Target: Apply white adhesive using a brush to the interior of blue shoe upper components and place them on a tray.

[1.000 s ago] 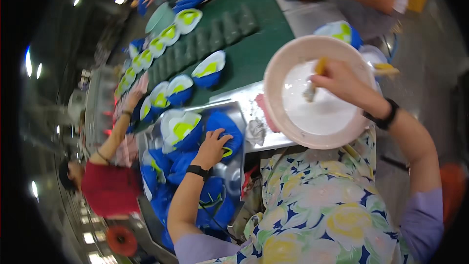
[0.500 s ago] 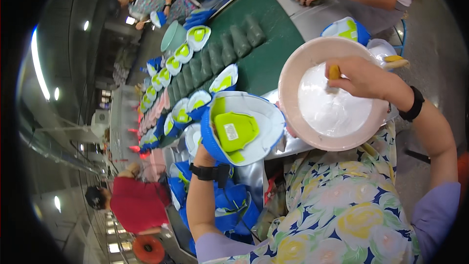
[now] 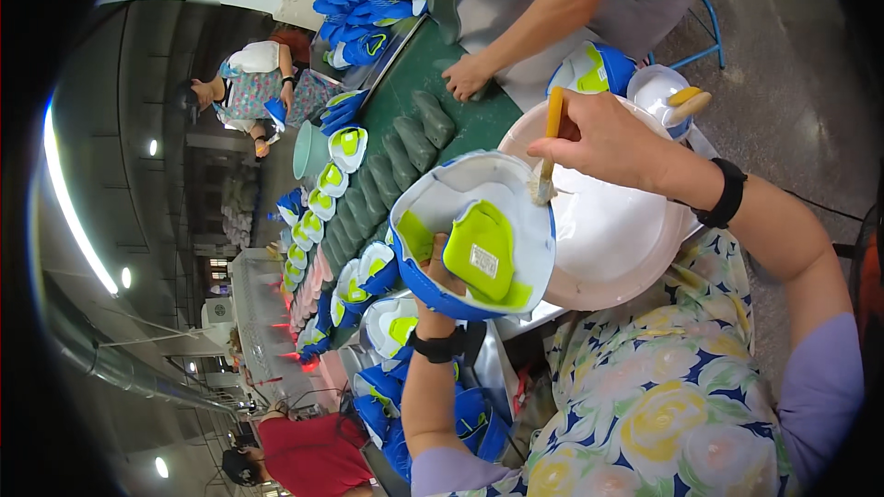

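Note:
My left hand (image 3: pixel 440 283) is closed around a blue shoe upper (image 3: pixel 437 193), its thumb inside the opening. The white lining and a lime-green tongue with a small white label face up. Between the fingers of my right hand (image 3: pixel 608 138) is a brush (image 3: pixel 554 115) with a yellow handle. Its whitened bristles touch the upper's white edge on the right. Just behind and right of the upper stands a pale pink basin (image 3: pixel 619 296) holding white liquid (image 3: pixel 603 235). The upper overlaps the basin's left side.
Dark foot-shaped forms (image 3: pixel 394 158) and more uppers (image 3: pixel 348 149) line a green belt (image 3: pixel 502 115). Blue uppers (image 3: pixel 479 419) pile beside my left arm. A small white tub (image 3: pixel 656 92) with a yellow-handled brush stands beyond the basin. A co-worker's hands (image 3: pixel 470 76) handle forms across the belt.
The brush has come up out of the basin and over to the upper's edge. My left hand has shifted the upper slightly right. The co-worker's hands moved to the forms.

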`<state>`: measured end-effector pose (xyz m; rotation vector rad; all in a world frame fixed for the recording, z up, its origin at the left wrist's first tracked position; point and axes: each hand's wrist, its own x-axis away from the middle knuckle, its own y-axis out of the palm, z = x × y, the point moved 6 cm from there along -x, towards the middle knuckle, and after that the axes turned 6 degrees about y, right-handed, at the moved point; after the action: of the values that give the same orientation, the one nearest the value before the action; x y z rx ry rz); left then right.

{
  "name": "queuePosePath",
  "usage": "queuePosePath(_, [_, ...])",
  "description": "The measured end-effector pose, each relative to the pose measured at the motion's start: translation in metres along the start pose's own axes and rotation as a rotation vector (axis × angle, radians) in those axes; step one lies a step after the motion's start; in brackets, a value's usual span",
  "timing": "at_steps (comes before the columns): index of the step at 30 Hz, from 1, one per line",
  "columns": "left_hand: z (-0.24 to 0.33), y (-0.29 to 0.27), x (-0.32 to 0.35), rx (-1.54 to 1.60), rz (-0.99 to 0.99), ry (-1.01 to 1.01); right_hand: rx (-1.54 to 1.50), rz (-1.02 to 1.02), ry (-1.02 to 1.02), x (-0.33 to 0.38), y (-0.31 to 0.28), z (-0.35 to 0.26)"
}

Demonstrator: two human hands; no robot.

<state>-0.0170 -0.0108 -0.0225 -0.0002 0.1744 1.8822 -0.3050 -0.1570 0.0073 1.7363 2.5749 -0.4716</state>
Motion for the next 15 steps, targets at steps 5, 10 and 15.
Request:
queuePosePath(5, [-0.019, -0.023, -0.001, -0.334, 0.172, 0.246, -0.193, -0.018, 0.185, 0.017, 0.016, 0.014])
queuePosePath(10, [0.015, 0.001, 0.005, -0.734, 0.222, 0.62, -0.298, -0.06, 0.288, 0.028, 0.028, 0.026])
queuePosePath(15, [0.039, 0.023, 0.003, -0.741, 0.095, 0.902, -0.421, -0.112, 0.278, 0.039, 0.04, 0.021])
